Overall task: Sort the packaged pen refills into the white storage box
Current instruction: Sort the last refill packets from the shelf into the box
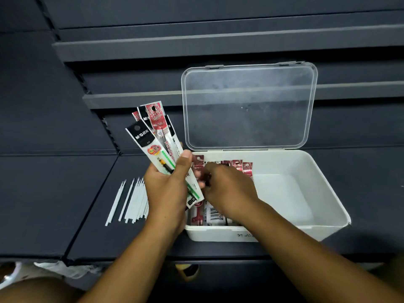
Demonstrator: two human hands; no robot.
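Head view: left hand (168, 189) grips packaged refills (153, 136); right hand (227, 186) grasp hidden.

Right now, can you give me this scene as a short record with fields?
left hand: holds a fan of packaged refills, raised left of the box
right hand: over the box's left part, fingers on the packets there
white box: open; packets in a row along the left side, right side bare
clear lid: standing upright behind
loose white sticks: on the dark shelf, left of the box

Dark grey shelving (196, 42) steps up behind a matching dark counter (43, 204), dimly lit.
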